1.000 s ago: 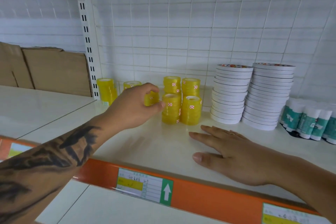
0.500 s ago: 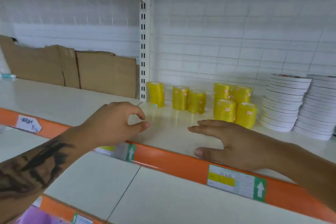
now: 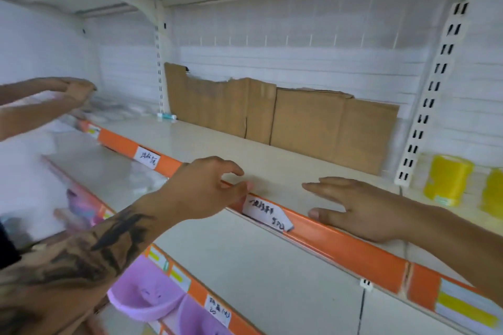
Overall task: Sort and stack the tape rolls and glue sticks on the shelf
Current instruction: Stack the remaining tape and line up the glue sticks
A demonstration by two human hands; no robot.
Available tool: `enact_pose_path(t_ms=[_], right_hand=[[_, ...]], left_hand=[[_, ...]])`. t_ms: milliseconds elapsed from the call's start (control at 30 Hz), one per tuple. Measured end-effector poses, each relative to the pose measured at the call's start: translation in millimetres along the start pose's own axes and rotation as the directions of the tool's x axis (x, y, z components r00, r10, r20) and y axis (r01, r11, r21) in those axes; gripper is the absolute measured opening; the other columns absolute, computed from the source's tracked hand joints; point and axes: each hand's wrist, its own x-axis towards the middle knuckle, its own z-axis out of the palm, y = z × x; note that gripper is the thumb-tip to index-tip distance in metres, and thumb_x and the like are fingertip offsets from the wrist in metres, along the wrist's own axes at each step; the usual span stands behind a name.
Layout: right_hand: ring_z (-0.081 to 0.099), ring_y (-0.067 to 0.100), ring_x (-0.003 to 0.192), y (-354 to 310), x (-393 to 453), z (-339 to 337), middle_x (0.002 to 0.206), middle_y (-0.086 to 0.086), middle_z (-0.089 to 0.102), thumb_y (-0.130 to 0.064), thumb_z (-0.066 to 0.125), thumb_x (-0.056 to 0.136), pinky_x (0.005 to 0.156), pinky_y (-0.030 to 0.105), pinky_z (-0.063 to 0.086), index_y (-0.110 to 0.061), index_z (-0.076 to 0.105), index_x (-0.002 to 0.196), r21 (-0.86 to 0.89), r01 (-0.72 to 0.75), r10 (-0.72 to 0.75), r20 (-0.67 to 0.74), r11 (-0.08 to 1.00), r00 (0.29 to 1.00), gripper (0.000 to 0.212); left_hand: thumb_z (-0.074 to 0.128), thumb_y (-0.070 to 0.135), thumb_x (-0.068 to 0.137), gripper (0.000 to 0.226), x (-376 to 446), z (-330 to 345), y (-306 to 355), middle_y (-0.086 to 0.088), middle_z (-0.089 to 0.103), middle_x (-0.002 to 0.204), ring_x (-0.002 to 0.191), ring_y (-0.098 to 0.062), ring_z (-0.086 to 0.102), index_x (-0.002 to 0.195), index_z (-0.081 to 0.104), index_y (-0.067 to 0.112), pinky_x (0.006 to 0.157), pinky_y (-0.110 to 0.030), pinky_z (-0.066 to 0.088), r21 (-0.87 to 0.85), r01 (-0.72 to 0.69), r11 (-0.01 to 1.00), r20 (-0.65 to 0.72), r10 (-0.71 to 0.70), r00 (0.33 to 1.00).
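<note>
In the head view, the left hand [image 3: 202, 187], on a tattooed forearm, hovers over the orange front edge of the shelf [image 3: 272, 155], its fingers loosely curled with thumb and forefinger apart, holding nothing. The right hand [image 3: 362, 209] lies flat on the shelf near that edge, fingers straight and spread toward the left, thumb resting along the orange price strip [image 3: 340, 236]; it holds nothing either. Between the two hands, a handwritten white label [image 3: 265, 213] sits tilted in the strip, and another white label [image 3: 148, 159] sits farther left on it. The yellow tape rolls [image 3: 447, 179] stand in stacks at the far right of the shelf, beyond the slotted white upright [image 3: 432, 90], well apart from both hands; a second yellow stack [image 3: 494, 190] is cut by the right border. A small glue stick [image 3: 166, 116] lies on its side at the back of the shelf by the left upright, blurred. Flattened brown cardboard [image 3: 283, 111] leans against the white back wall. At the far left, another person's hand [image 3: 73, 90] reaches over blurred pale goods. On the lower shelf, purple plastic bins [image 3: 147, 299] hang behind more orange strip with labels.
</note>
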Motion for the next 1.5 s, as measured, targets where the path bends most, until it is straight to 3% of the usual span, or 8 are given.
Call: enact_pose_path(t_ms=[200,367,533,667,800,967,1200,1500], right_hand=[[0.009,0.002,0.154,-43.3,115.3,2.0,0.168,-0.015,0.015,-0.101,0.017,0.067,0.126,0.034,0.015,-0.066,0.01,0.15,-0.062,0.068,-0.066,0.033,0.996,0.997,0.09],[0.01,0.01,0.156,-81.2,203.3,2.3,0.169,-0.01,0.016,-0.102,0.007,0.065,0.126,0.036,0.015,-0.062,0.008,0.153,-0.171,0.14,-0.137,0.031,0.975,0.99,0.096],[0.009,0.012,0.156,-114.5,281.9,-0.6,0.17,-0.005,0.015,-0.097,0.012,0.071,0.126,0.036,0.015,-0.061,0.007,0.154,-0.207,0.206,-0.202,0.042,0.957,0.979,0.091],[0.008,0.013,0.156,-130.5,337.2,-3.5,0.17,-0.006,0.013,-0.095,0.015,0.076,0.126,0.039,0.015,-0.061,0.005,0.154,-0.184,0.233,-0.231,0.034,0.955,0.972,0.086],[0.008,0.015,0.157,-146.6,383.8,1.5,0.17,-0.005,0.011,-0.089,0.02,0.084,0.126,0.039,0.013,-0.058,0.006,0.155,-0.132,0.201,-0.196,0.049,0.971,0.979,0.079],[0.005,0.011,0.156,-157.6,418.7,16.7,0.17,-0.01,0.007,-0.088,0.025,0.085,0.126,0.033,0.005,-0.058,0.011,0.156,0.014,0.135,-0.136,0.05,0.991,0.989,0.078],[-0.001,-0.009,0.149,-157.3,421.2,29.9,0.165,-0.03,0.004,-0.089,0.028,0.078,0.121,0.023,0.0,-0.066,0.014,0.15,0.14,0.044,-0.046,0.015,0.989,0.999,0.076],[-0.011,-0.021,0.14,-158.5,427.5,30.0,0.158,-0.042,-0.006,-0.092,0.022,0.073,0.114,0.014,-0.002,-0.072,0.01,0.145,0.111,0.014,-0.016,0.016,0.994,1.0,0.076]], left_hand=[[0.035,0.085,0.068,0.076,8.7,-18.9,-98.5,0.014,0.069,0.117,0.106,-0.011,0.065,0.12,0.067,0.039,0.098,-0.036,0.052,-0.04,0.106,0.994,-0.054,-0.109,0.993],[0.04,0.083,0.085,0.052,21.6,-23.7,-173.2,0.017,0.068,0.097,0.094,-0.007,0.065,0.107,0.066,0.043,0.088,-0.037,0.055,0.031,0.138,0.99,-0.089,-0.135,0.987],[0.037,0.087,0.078,0.069,64.1,-44.2,-220.9,0.01,0.069,0.117,0.103,-0.013,0.067,0.121,0.065,0.042,0.096,-0.038,0.053,0.08,0.234,0.969,-0.051,-0.23,0.972],[0.044,0.077,0.091,0.053,119.4,-57.6,-254.0,0.009,0.061,0.134,0.122,-0.017,0.059,0.131,0.059,0.044,0.108,-0.042,0.043,0.207,0.256,0.944,-0.005,-0.26,0.965],[0.039,0.082,0.087,0.054,174.2,-49.5,-293.8,0.011,0.062,0.129,0.125,-0.02,0.055,0.126,0.056,0.049,0.108,-0.046,0.043,0.211,0.267,0.94,0.066,-0.286,0.956],[0.037,0.069,0.098,0.058,247.3,-29.5,-343.8,0.0,0.051,0.148,0.136,-0.026,0.047,0.147,0.044,0.038,0.113,-0.047,0.038,0.333,0.24,0.912,0.169,-0.308,0.936],[0.041,0.045,0.1,0.051,350.4,-16.0,-406.1,-0.009,0.055,0.143,0.129,-0.032,0.052,0.146,0.047,0.024,0.104,-0.044,0.041,0.464,0.13,0.876,0.096,-0.196,0.976],[0.046,0.023,0.089,0.044,406.5,-9.3,-442.0,-0.007,0.063,0.128,0.116,-0.031,0.058,0.129,0.062,0.027,0.099,-0.043,0.048,0.394,0.142,0.908,0.143,-0.213,0.967]])
